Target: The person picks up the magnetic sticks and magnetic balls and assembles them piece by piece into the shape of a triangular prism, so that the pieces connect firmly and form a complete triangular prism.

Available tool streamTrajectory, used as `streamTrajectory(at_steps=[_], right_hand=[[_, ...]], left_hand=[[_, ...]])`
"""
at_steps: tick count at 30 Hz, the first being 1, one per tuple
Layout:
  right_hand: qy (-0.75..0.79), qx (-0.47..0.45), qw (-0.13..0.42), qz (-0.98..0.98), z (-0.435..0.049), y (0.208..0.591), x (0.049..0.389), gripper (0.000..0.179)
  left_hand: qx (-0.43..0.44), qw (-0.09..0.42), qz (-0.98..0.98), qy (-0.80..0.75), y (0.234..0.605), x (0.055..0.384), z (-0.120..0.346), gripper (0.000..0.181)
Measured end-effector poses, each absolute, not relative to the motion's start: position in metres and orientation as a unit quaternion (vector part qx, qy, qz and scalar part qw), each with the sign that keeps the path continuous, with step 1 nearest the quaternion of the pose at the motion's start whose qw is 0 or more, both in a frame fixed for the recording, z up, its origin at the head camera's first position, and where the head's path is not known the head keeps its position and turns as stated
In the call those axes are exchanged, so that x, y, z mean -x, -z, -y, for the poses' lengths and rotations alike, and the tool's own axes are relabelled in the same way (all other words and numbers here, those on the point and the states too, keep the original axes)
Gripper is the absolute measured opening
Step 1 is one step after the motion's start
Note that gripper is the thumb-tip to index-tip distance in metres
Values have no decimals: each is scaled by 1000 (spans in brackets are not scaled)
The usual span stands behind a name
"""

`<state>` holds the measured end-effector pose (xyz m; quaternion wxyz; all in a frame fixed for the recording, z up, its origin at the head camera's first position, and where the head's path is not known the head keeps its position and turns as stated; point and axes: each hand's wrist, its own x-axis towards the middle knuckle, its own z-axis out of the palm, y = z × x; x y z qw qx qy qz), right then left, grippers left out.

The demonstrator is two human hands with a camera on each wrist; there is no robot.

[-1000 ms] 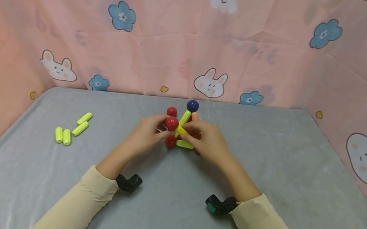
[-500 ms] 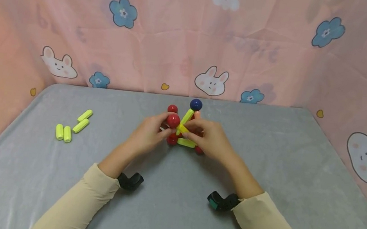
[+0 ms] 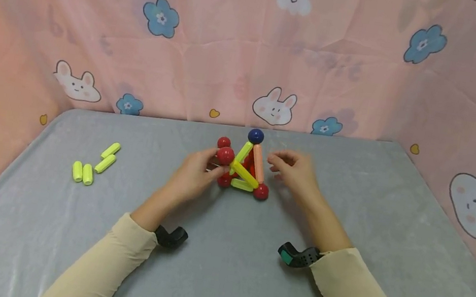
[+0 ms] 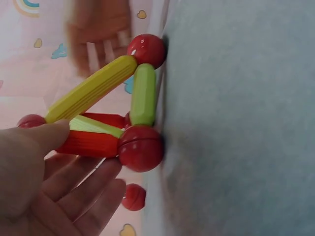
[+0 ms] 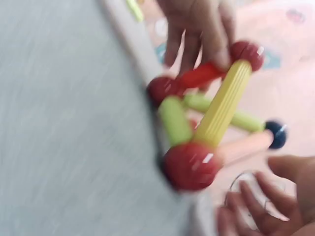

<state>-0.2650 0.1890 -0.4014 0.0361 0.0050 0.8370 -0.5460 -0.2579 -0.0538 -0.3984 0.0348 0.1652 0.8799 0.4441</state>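
Observation:
A frame of stick-and-ball building pieces stands on the grey cloth in the middle of the head view. My left hand [image 3: 191,173] grips its left side, thumb and fingers on a red rod [image 4: 91,143] just below the upper red ball [image 3: 225,155]. From that ball a yellow rod [image 3: 246,175] slants down to a red ball [image 3: 261,191] at the lower right. A blue ball [image 3: 255,136] tops a salmon rod [image 3: 259,164] and a light green rod [image 3: 244,151]. To the right, my right hand [image 3: 300,177] is apart from the frame, fingers loosely bent around nothing.
Several loose light green rods [image 3: 105,163] lie on the left of the grey cloth [image 3: 218,279]. Another red ball [image 3: 223,142] sits behind the left hand's fingertips. A pink patterned curtain [image 3: 211,78] hangs along the back and both sides.
My right hand has let go of the yellow rod and drawn back to the right, uncovering the salmon rod and lower right ball. The left hand keeps its grip.

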Motion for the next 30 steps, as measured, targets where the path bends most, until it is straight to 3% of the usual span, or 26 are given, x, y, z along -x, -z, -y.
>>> streamTrajectory(at_steps=[3,6,12,24,30], right_hand=[[512,-4,111,-852,-192,413,268,43],[496,33,144,-856,-194,419,269,43],[492,100,154,-851,-193,419,270,49],[479,120,136,-859,-190,422,269,48],[485,117,131,-857,-191,426,268,47]], left_hand=[[-139,35,-874,-465,402,258,55,35],[-130,26,-872,-471,403,259,55,34],[-137,6,-874,-466,401,259,58,31],[-145,-27,-888,-435,407,262,56,24],[-170,3,-892,-419,409,266,61,31]])
